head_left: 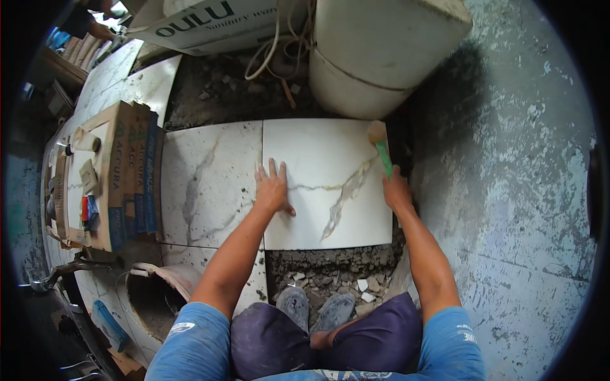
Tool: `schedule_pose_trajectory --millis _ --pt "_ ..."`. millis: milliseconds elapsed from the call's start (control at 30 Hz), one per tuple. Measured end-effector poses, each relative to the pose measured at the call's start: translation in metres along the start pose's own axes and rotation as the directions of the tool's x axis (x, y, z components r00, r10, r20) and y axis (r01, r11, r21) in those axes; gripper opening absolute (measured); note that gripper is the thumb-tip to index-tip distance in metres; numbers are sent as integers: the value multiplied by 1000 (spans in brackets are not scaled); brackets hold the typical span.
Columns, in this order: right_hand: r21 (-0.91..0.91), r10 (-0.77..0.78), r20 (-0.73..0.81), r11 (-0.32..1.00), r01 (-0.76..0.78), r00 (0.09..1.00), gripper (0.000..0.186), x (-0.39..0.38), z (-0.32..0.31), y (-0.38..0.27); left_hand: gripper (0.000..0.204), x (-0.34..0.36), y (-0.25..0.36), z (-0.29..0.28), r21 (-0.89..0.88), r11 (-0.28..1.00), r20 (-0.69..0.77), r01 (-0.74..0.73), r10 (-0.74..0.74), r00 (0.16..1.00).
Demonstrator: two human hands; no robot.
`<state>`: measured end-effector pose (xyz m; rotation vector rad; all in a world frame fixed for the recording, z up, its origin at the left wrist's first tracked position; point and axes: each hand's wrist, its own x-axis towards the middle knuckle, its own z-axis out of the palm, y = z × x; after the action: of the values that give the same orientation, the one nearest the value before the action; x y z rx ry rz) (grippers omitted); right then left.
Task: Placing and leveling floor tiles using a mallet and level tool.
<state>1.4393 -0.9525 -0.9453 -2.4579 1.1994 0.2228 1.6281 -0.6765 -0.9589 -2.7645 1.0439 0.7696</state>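
Note:
A large white marble-look floor tile (311, 222) with grey and tan veins lies in front of me, its near edge over rough mortar. My left hand (272, 189) rests with fingers spread near the tile's left edge, by the joint with the neighbouring tile (210, 165). At the tile's right edge, my right hand (397, 190) is closed round the green handle of a mallet (383, 152). The mallet's pale tan head is over the tile's far right corner; whether it touches the surface I cannot tell.
Tile boxes (130, 171) with small tools on top stand at left, near a dirty bucket (155, 298) on its side. Behind the tile are a big pale container (375, 57), a hose (270, 57) and a white carton (216, 28). A patchy wall (508, 209) borders the right; rubble (365, 289) surrounds my feet.

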Motion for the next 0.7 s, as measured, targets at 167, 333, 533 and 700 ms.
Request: schedule_pose_trajectory --millis 167,333,533,700 --pt "308 -91 -188 940 147 978 41 -55 1 2 141 -8 -6 6 -10 1000 -23 21 -22 1000" --pt "575 79 70 811 -105 994 37 -123 38 30 136 -18 17 6 -71 993 -52 -90 86 995" --pt "394 -25 -203 913 105 979 34 -134 45 16 135 -13 17 14 -86 994 -48 -70 66 997" --pt "279 -37 -38 959 46 999 32 -127 45 17 136 -10 20 3 -70 995 -16 -77 76 997"
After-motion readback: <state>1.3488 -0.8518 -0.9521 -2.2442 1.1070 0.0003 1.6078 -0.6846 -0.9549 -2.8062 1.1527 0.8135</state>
